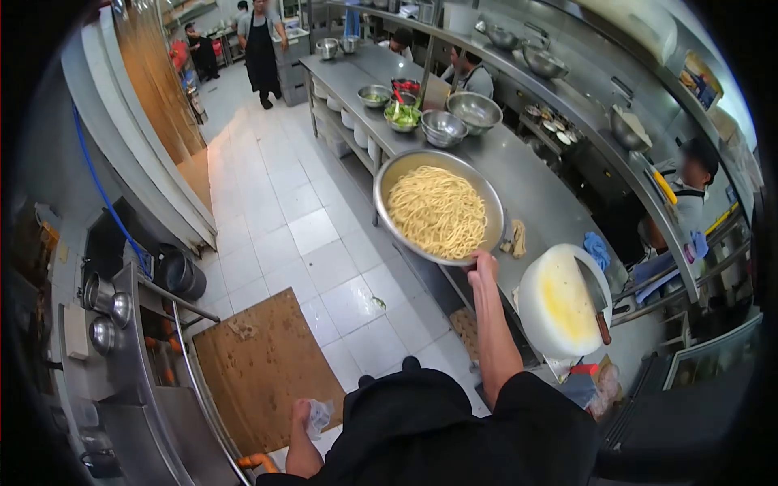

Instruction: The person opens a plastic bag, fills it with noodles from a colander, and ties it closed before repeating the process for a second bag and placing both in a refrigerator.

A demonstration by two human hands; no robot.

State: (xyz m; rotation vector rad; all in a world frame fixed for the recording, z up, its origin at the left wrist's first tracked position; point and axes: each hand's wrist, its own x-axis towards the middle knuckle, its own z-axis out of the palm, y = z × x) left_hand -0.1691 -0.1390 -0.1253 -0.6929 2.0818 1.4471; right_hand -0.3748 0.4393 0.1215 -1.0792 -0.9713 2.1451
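A wide metal bowl [389, 174] full of noodles [438, 212] sits at the near edge of the steel counter, partly over it. My right hand [484, 267] grips the bowl's near rim, with the arm stretched forward. Low at my left side, my left hand [302, 411] is closed on a clear plastic bag [321, 415], away from the counter. To the right of the bowl lies a beige cloth-like piece [517, 239]. Beside it stands a round white cutting block [545, 304], stained yellow on top, with a cleaver [601, 312] lying across its right side.
Several metal bowls [443, 128], one with green leaves [403, 113], stand farther along the steel counter [551, 206]. Co-workers [261, 49] are at the back and behind the counter. A brown mat [267, 364] lies on the tiled floor; a steel sink unit [182, 397] stands left.
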